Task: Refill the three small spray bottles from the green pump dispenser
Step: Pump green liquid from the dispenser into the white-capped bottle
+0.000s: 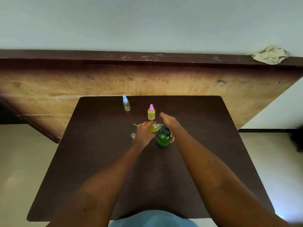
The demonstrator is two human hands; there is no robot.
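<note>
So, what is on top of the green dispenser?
The right hand rests flat on its top. Whatever is under the palm is covered; only the dark collar shows below it.

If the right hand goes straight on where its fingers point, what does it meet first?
Probably the pink-capped spray bottle, standing just beyond the right hand; depth is unclear, so it might pass above it.

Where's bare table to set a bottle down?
Right of the green dispenser to the table edge; also left of the clear cap. Crowded: centre, where left hand gripping a small bottle, right hand and pink-capped bottle cluster.
</note>
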